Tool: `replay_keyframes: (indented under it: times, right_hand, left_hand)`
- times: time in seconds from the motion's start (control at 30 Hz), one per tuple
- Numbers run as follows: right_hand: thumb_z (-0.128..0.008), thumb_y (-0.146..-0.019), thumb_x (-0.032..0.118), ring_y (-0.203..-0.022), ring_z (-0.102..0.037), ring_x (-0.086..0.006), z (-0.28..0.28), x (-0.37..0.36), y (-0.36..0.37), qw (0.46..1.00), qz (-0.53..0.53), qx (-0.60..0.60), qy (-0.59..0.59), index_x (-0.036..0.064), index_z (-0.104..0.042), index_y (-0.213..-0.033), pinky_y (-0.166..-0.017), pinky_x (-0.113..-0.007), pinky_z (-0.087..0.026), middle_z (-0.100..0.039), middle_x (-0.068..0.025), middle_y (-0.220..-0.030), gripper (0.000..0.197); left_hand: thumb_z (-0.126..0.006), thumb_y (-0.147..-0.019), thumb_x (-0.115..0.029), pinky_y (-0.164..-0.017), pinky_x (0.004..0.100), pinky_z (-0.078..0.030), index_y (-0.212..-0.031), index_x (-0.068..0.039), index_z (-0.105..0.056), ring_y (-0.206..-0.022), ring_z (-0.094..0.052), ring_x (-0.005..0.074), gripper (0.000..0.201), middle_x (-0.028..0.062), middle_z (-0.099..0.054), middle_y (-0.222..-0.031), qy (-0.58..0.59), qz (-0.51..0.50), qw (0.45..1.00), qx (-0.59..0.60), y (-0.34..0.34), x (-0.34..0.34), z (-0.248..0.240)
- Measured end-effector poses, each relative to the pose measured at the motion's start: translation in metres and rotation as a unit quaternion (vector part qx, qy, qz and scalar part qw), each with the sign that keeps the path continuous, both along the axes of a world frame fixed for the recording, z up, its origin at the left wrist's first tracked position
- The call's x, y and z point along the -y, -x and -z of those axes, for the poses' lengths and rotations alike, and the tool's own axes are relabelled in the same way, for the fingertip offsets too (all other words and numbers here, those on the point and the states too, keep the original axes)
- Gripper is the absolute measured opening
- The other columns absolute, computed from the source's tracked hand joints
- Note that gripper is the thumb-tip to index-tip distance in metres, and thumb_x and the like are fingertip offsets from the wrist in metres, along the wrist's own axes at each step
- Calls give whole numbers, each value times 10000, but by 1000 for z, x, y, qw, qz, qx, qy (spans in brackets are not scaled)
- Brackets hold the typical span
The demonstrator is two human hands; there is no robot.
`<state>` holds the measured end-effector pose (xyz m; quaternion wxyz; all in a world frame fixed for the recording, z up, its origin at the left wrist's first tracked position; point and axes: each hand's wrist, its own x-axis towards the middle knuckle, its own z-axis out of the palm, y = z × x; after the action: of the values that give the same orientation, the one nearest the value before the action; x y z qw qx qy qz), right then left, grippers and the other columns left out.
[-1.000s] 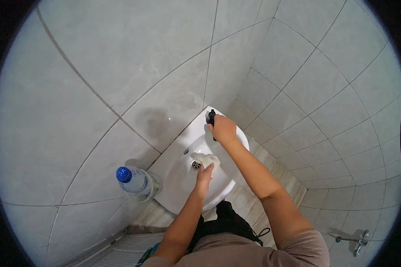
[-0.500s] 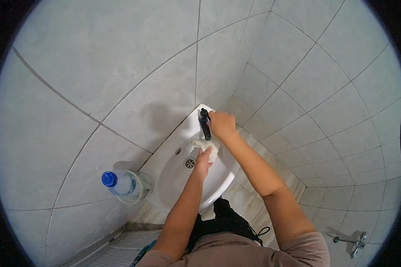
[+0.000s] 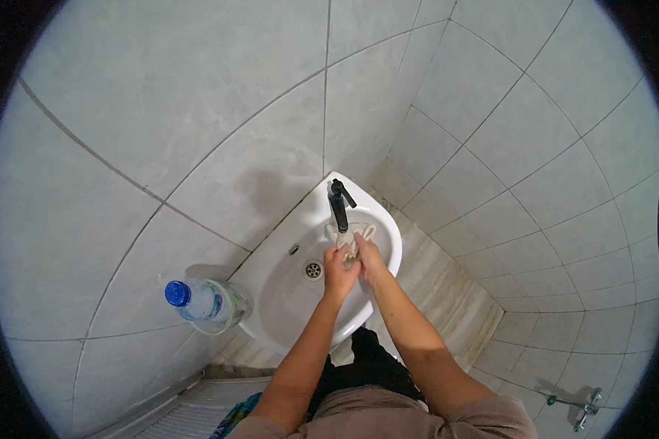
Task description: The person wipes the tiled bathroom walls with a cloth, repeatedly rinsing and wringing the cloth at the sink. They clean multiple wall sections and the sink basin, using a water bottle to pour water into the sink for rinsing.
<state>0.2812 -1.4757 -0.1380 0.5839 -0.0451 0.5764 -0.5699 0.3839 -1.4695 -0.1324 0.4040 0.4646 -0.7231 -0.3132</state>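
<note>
A whitish cloth (image 3: 354, 235) is bunched under the spout of the black faucet (image 3: 338, 207), over the white sink basin (image 3: 282, 296). My left hand (image 3: 338, 272) grips its near side, fingers closed round the fabric. Close beside it, my right hand (image 3: 370, 257) holds the cloth's right side, with the fingers partly hidden in the folds. The faucet's lever points to the right, free of my hands. Whether water is running I cannot make out.
A clear bottle with a blue cap (image 3: 178, 293) stands in a clear container (image 3: 236, 311) at the sink's left end. Tiled walls (image 3: 220, 146) close in behind and to the right. A metal valve (image 3: 584, 407) is mounted on the lower right wall.
My right hand has left the faucet lever and come down to the cloth, taking hold of it beside my left hand. The cloth is now spread between both hands.
</note>
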Motion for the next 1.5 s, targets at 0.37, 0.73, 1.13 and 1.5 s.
replay_keyframes:
  times: [0.37, 0.73, 1.13, 1.5]
  right_hand:
    - [-422, -920, 318, -977, -576, -210, -25, -18, 0, 981, -57, 178, 49, 24, -503, -1149, -871, -330, -445, -591, -119, -1089, 381]
    - [-536, -884, 186, -827, -563, -151, 1, -1, -9, 971, 3, -234, 47, 6, -509, -1074, -751, -260, -447, -602, -82, -904, 263]
    - [-609, -761, 59, -813, -566, -140, 1, -12, 0, 930, -151, -317, 104, 25, -520, -1006, -700, -274, -461, -592, -48, -893, 262]
    - [-590, -647, -5, -834, -573, -290, -24, -22, -23, 793, -80, -584, 152, 34, -506, -877, -701, -351, -461, -561, -151, -894, 248]
  left_hand:
    - [-519, -849, -461, -843, 376, -417, -1176, -81, -489, -1006, -509, 200, 502, 55, -548, -1060, -585, -97, 700, -397, -15, 19, -1]
    - [-560, -866, -304, -696, 319, -456, -1014, -23, -547, -798, -547, 152, 318, 76, -583, -905, -379, -27, 912, -158, 10, 38, 42]
    - [-666, -698, -215, -832, 369, -424, -920, -60, -610, -928, -570, 295, 276, 126, -619, -944, -171, -7, 985, 25, -14, 50, -5]
    - [-421, -851, -595, -911, 396, -408, -1227, -108, -468, -1061, -512, 250, 617, 99, -553, -1111, -668, 1, 601, -440, -6, 25, -13]
